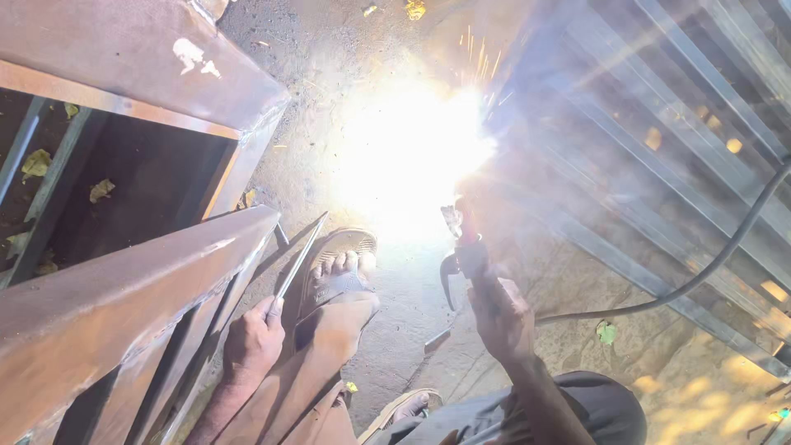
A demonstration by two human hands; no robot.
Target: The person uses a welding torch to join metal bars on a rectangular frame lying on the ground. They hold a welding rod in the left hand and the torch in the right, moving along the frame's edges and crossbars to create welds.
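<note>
White glare from a welding arc fills the upper middle of the frame, with sparks flying off its top edge. Just below it, right of centre, the right hand is closed around the handle of an electrode holder, whose red and dark head points up into the glare. A black cable runs from beside that hand to the right and curves up to the right edge.

At lower left, the left hand is closed on the lower end of a thin rod; the rod slants up and to the right, its tip near a sandal. The hand sits just beside a rusty steel frame that crosses the left side of the frame. A second rusty steel piece lies in the upper left, with dry leaves visible in the dark gap under it.

Between the two hands, a foot in a sandal rests on the ground, the leg in brown trousers. Another sandal shows at the bottom centre.

On the right, a grille of pale metal bars slants from the top down toward the lower right, hazy with smoke near the arc. Where the electrode tip meets the metal cannot be told through the glare.
</note>
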